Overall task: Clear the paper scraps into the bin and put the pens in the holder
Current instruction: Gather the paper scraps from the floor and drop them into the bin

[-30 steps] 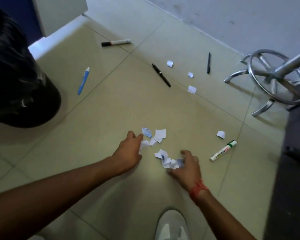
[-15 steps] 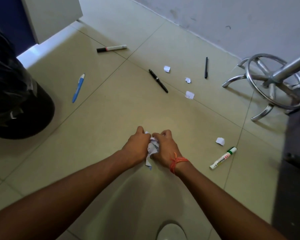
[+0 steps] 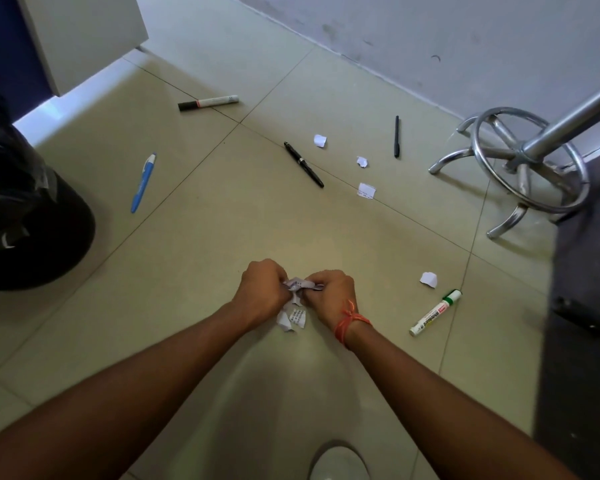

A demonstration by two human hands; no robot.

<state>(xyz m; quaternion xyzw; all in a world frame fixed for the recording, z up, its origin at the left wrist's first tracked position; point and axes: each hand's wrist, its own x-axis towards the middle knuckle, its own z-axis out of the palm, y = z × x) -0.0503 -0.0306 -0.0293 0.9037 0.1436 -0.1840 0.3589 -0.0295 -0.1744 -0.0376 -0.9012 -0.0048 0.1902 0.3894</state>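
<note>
— Scraps: crumpled white paper scraps (image 3: 294,308) sit low over the beige tiled floor (image 3: 194,258), bunched between both hands. Why both?
— Left hand (image 3: 262,289) and right hand (image 3: 331,294), the one with the orange thread at the wrist, press knuckle to knuckle; each grip is closed on the wad, probably so loose bits cannot drop. Some ends hang below the fists.
— Bin?
— Black bag-lined bin (image 3: 32,216) stands well apart, far left. One carry looks like the idea.
— Leftovers?
— Four small white scraps lie loose: one (image 3: 429,279) beside the green-capped whiteboard marker (image 3: 434,313), three (image 3: 366,190) near the black pen (image 3: 303,164).
— Other pens?
— Blue pen (image 3: 143,182), black-capped marker (image 3: 208,102), slim black pen (image 3: 397,136), all untouched. No holder in view.
</note>
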